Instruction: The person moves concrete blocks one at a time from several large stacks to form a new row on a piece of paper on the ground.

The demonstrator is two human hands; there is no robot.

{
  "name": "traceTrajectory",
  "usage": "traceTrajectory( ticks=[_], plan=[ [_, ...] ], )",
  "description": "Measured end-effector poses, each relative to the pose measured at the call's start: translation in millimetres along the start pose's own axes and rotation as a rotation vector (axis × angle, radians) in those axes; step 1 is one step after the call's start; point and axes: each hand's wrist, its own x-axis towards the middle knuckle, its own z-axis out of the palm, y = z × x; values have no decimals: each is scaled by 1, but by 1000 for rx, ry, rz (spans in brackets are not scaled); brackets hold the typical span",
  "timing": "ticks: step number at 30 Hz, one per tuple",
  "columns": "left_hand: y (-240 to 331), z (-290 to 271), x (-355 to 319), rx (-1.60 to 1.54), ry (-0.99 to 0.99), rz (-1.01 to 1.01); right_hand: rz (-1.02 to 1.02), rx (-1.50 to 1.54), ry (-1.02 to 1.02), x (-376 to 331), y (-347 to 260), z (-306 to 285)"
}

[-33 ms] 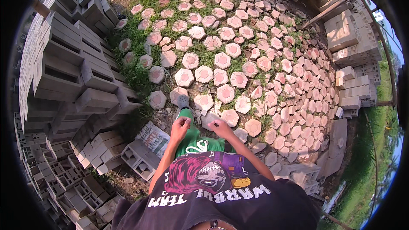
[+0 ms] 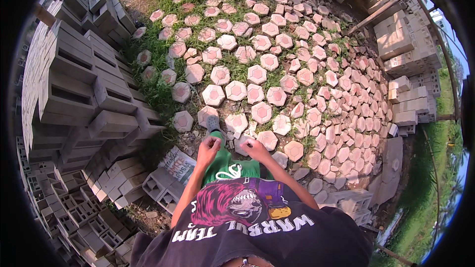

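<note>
The left hand (image 2: 208,146) hangs in front of the green shorts (image 2: 232,165), its grip curled loosely with the fingers drawn in toward the palm; nothing shows inside it. The right hand (image 2: 253,147) sits just beside it at 3 o'clock, fingers likewise bent in, and it seems empty, though the view is too small to be sure. Both hands hover above the ground, apart from each other.

Directly beyond the left hand, at 12 o'clock, a grey shoe (image 2: 213,124) stands on a paver (image 2: 208,114). Between and beyond the hands lie the nearest hexagonal pavers (image 2: 236,122), pale pink with a darker raised hexagon in the middle, set on grass (image 2: 158,94) and dirt. The nearest one to the right hand (image 2: 267,140) lies at its 1 o'clock, just beside it. The pavers spread out toward 12 and 2 o'clock in loose rows, some touching, some with grass between.

At 9 o'clock rises a tall stack of grey hollow blocks (image 2: 74,89). At 7 o'clock more blocks (image 2: 161,188) lie loose on the ground with a printed sack (image 2: 176,164) between them and the left leg. At 2 o'clock, well apart, stand further block stacks (image 2: 405,44). The person's dark printed shirt (image 2: 247,227) fills the 6 o'clock edge.
</note>
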Motion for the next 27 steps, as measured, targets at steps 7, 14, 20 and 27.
traceTrajectory(
  ticks=[7, 14, 20, 27],
  plan=[
    [113, -79, 156, 51, -43, 95, 16, 73, 158, 112, -107, -50],
    [173, -56, 285, 150, -138, 44, 26, 320, 245, 211, -104, -91],
    [226, 19, 409, 220, -212, 106, -64, 310, 331, 332, -119, -208],
    [321, 111, 541, 227, -223, 204, -115, 381, 411, 429, -157, -382]
  ],
)
